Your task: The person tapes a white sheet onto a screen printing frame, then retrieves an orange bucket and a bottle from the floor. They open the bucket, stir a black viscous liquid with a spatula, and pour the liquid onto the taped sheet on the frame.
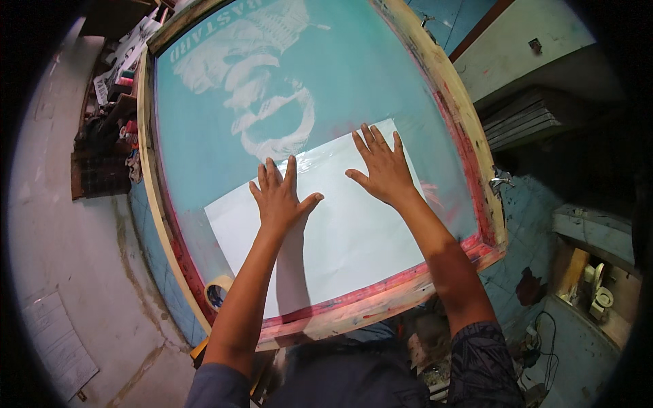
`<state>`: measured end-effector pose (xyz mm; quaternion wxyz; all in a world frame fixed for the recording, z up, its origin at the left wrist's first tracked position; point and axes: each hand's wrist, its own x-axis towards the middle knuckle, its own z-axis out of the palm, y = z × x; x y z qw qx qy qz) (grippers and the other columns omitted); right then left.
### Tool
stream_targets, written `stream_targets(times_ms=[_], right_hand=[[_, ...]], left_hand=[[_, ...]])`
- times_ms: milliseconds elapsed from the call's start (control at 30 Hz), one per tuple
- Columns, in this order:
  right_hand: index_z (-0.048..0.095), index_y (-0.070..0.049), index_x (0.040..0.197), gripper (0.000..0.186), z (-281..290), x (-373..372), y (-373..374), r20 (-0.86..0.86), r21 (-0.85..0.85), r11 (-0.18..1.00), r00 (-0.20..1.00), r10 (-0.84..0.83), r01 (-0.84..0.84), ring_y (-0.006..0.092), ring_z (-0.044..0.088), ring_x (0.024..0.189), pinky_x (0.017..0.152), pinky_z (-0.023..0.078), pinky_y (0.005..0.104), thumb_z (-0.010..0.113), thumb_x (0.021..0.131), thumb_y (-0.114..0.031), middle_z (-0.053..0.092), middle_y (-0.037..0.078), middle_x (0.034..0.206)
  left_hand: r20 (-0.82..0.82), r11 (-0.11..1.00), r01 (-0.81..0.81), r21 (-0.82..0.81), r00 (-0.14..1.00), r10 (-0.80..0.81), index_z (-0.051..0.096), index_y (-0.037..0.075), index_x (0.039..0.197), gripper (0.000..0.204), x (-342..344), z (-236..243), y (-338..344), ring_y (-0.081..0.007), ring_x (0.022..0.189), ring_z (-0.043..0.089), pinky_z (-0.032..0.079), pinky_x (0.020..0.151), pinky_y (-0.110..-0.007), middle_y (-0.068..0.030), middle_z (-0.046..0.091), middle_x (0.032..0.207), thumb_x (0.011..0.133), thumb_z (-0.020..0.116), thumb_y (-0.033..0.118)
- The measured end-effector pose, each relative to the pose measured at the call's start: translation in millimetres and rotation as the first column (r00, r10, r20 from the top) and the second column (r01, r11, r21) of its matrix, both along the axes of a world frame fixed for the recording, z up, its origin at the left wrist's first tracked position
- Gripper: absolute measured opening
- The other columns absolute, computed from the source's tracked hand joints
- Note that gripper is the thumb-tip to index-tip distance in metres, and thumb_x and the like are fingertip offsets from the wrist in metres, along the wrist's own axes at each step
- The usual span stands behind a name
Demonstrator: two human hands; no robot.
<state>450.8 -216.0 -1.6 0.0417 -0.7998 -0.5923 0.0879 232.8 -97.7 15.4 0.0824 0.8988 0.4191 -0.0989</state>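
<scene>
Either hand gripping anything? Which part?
Nothing gripped. Left hand and right hand lie flat, fingers spread, on the white sheet near its upper edge.

To my left, a cluttered dark shelf (pixel 102 146) stands against the pale wall, packed with small containers in red, teal and white, too small for me to tell apart. Lower down on that side, a sheet of paper (pixel 58 343) lies flat on the grey surface. A roll of tape (pixel 218 291) sits just below me, at the lower left. On my right, a stack of flat boards (pixel 527 115) rests on a ledge. Further down there, a black cable (pixel 544 340) trails over the stained blue surface, near a small cream-coloured object (pixel 598 296) in a wooden recess.
</scene>
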Motion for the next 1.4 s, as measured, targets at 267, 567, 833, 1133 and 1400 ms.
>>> stream_targets(times_ms=[267,567,833,1133,1400], right_hand=[[0.025,-0.009,0.155,0.076,-3.5,34.0,-1.4,-0.017,0.104,0.973,0.978,-0.206,0.207,0.0233,0.020,0.150,0.119,0.012,0.0564,0.045,0.098,-0.055,0.025,0.008,0.162],[0.032,-0.008,0.153,0.074,6.1,52.3,9.4,0.126,0.060,0.916,0.907,-0.401,0.397,0.0338,0.022,0.148,0.118,0.017,0.0558,0.043,0.099,-0.057,0.026,0.016,0.160],[0.032,-0.022,0.155,0.065,2.8,61.8,2.0,0.163,0.042,0.926,0.912,-0.377,0.376,0.0377,0.019,0.149,0.117,0.017,0.0568,0.042,0.099,-0.056,0.024,0.018,0.160],[0.024,-0.012,0.156,0.073,-3.6,40.2,-3.0,0.087,0.028,0.945,0.941,-0.328,0.327,0.0378,0.014,0.150,0.118,0.013,0.0574,0.046,0.099,-0.052,0.019,0.020,0.161],[0.022,-0.005,0.155,0.082,-0.2,24.6,-8.3,0.091,0.018,0.946,0.942,-0.323,0.323,0.0335,0.015,0.150,0.119,0.012,0.0560,0.049,0.096,-0.055,0.020,0.019,0.162]], left_hand=[[0.183,1.000,0.006,0.004,0.983,-0.007,0.025,0.006,0.155,0.106,-7.2,-14.2,5.0,-0.0420,0.150,0.011,0.010,0.117,-0.062,-0.0261,0.018,0.160,0.077,0.065,0.066],[0.210,0.999,0.025,-0.041,0.978,-0.016,0.023,-0.004,0.153,0.105,-40.8,-16.1,12.4,-0.0337,0.151,0.014,0.012,0.121,-0.047,-0.0206,0.022,0.160,0.083,0.061,0.064],[0.235,0.999,0.041,-0.035,0.971,-0.031,0.024,-0.002,0.153,0.101,-40.5,-11.7,12.7,-0.0335,0.150,0.017,0.014,0.121,-0.047,-0.0201,0.024,0.160,0.082,0.065,0.058],[0.132,0.999,-0.047,0.018,0.990,0.044,0.024,-0.001,0.153,0.106,-37.8,-25.4,9.3,-0.0322,0.151,0.017,0.015,0.119,-0.052,-0.0182,0.024,0.160,0.083,0.056,0.071],[0.121,0.982,-0.190,0.008,0.975,0.188,0.032,0.006,0.153,0.094,-29.2,-8.3,3.3,-0.0365,0.150,0.016,0.017,0.116,-0.060,-0.0241,0.024,0.159,0.087,0.051,0.071]])
